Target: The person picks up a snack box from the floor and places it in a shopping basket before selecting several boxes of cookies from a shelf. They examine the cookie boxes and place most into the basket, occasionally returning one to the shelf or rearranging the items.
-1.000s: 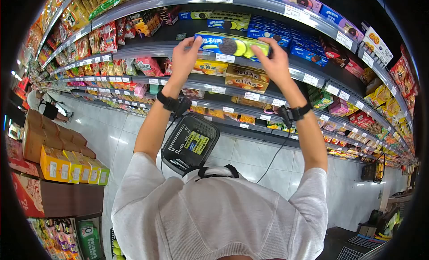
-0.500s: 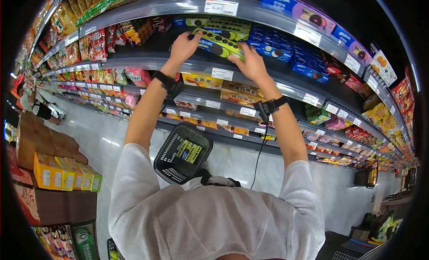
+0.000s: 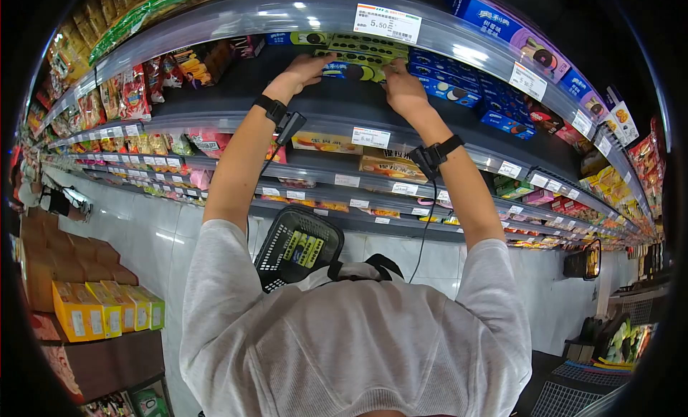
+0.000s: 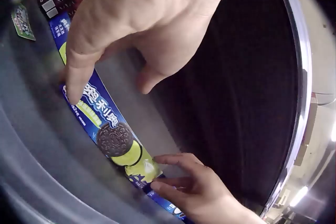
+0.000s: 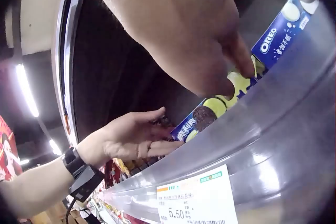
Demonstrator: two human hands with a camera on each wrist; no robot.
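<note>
A long blue-and-green Oreo cookie box [image 3: 352, 72] lies on the shelf in front of a stack of matching green boxes [image 3: 369, 46]. My left hand [image 3: 304, 69] is at its left end; in the left wrist view the left hand's fingers [image 4: 79, 79] rest on the printed front with the thumb apart. At the opposite end, my right hand [image 3: 406, 91] touches the box corner with its fingertips, as the right wrist view shows of the right hand [image 5: 199, 40]. Blue Oreo boxes [image 3: 451, 91] sit just right of it.
A black shopping basket [image 3: 266, 256] holding several green boxes [image 3: 303, 249] stands on the floor below. Another shelf with a price tag [image 3: 388, 23] overhangs the hands. The shelf lip [image 3: 301, 121] runs beneath the forearms. Yellow cartons [image 3: 75, 313] stand at the left.
Both hands have moved forward and deeper into the shelf with the Oreo box. It was held tilted in front of the shelf and now lies level before the stack; the fingers have loosened.
</note>
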